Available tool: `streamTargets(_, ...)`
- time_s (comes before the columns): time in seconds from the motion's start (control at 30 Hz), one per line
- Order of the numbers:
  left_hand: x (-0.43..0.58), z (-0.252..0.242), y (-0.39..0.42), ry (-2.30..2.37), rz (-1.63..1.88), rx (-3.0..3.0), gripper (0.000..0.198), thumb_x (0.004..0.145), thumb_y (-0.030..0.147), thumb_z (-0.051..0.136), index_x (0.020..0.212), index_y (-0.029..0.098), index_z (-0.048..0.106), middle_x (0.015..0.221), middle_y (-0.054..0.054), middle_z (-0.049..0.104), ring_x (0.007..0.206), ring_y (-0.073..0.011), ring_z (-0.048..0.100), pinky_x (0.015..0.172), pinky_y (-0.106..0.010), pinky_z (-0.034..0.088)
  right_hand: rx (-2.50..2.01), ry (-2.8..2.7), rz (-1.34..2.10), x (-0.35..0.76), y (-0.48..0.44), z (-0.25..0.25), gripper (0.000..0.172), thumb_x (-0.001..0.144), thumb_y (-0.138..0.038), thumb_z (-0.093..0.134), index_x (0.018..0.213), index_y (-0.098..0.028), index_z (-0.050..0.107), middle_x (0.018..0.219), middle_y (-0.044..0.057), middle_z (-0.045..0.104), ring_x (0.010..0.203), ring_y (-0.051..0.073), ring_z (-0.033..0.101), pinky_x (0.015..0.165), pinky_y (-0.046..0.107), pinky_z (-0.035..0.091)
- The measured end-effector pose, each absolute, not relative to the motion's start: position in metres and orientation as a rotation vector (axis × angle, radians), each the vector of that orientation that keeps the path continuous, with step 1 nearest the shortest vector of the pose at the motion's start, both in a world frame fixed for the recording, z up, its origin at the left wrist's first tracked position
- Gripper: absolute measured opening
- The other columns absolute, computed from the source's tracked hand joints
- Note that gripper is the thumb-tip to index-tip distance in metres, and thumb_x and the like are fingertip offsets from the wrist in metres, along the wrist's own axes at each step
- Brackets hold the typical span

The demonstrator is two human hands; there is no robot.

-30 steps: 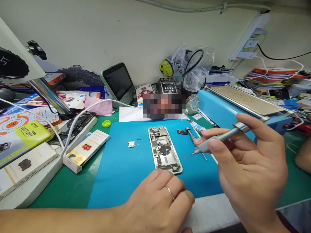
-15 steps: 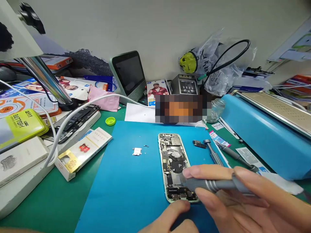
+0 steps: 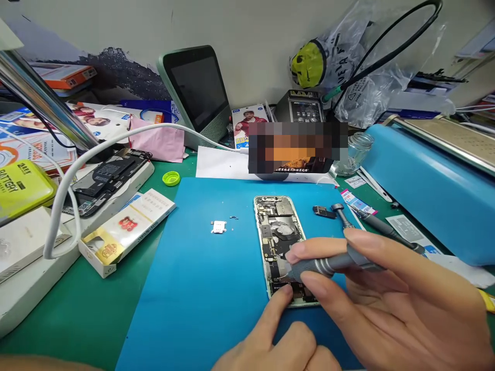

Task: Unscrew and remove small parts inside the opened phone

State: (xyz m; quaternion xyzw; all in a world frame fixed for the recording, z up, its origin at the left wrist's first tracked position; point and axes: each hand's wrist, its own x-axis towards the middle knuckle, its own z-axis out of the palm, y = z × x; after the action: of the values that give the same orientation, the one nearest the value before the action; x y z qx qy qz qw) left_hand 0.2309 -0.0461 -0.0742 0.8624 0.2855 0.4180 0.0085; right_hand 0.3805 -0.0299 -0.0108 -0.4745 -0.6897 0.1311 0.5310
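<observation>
The right hand came down from the air right of the phone and brought the screwdriver tip onto its near half. The left hand, earlier lying flat, set one fingertip against the phone's near end.

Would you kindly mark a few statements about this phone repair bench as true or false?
1. The right hand holds a grey screwdriver with its tip at the opened phone. True.
2. The opened phone lies directly on the green surface. False: it lies on the blue mat.
3. A fingertip of the left hand touches the phone's near end. True.
4. The green bottle cap sits on the blue mat, right of the phone. False: it sits on the green surface, just beyond the mat's far left corner.
</observation>
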Motion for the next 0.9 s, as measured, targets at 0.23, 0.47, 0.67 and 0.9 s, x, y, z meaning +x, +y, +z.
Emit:
streamTargets(0.23, 0.224, -0.072, -0.036, 0.478, 1.149, 2.914, 0.037, 0.104, 0.020, 0.056, 0.068, 0.021, 0.049, 0.063, 0.005, 0.048, 0.053, -0.0099, 0.046, 0.099, -0.029, 0.060, -1.135, -1.663, 0.406, 0.378, -0.030, -0.009, 0.071, 0.083, -0.004, 0.078, 0.142, -0.041, 0.062, 0.116, -0.003, 0.082, 0.088, 0.021, 0.083, 0.081, 0.032, 0.073)
streamTargets(0.47, 0.213, -0.072, -0.027, 0.363, 1.025, 3.046, 0.038, 0.102, 0.029, 0.065, 0.069, 0.020, 0.046, 0.065, 0.006, 0.048, 0.059, -0.0095, 0.050, 0.106, -0.037, 0.055, -1.087, -1.613, 0.520, 0.372, -0.023, -0.006, 0.042, 0.086, -0.014, 0.080, 0.122, -0.036, 0.074, 0.104, 0.000, 0.084, 0.085, 0.025, 0.083, 0.079, 0.038, 0.073)
streamTargets(0.67, 0.213, -0.073, -0.030, 0.384, 1.039, 3.067, 0.036, 0.100, 0.028, 0.066, 0.070, 0.020, 0.048, 0.067, 0.005, 0.049, 0.060, -0.0101, 0.050, 0.107, -0.037, 0.054, -1.170, -1.536, 0.518, 0.364, -0.030, 0.001, 0.042, 0.084, -0.016, 0.083, 0.121, -0.036, 0.075, 0.106, 0.001, 0.084, 0.087, 0.026, 0.083, 0.078, 0.039, 0.073)
streamTargets(0.9, 0.213, -0.073, -0.030, 0.399, 1.056, 3.051, 0.034, 0.100, 0.025, 0.064, 0.070, 0.019, 0.050, 0.066, 0.005, 0.048, 0.060, -0.0106, 0.050, 0.106, -0.038, 0.053, -1.165, -1.549, 0.553, 0.365, -0.030, 0.003, 0.053, 0.081, -0.012, 0.084, 0.125, -0.039, 0.073, 0.112, -0.002, 0.083, 0.089, 0.027, 0.082, 0.080, 0.042, 0.074)
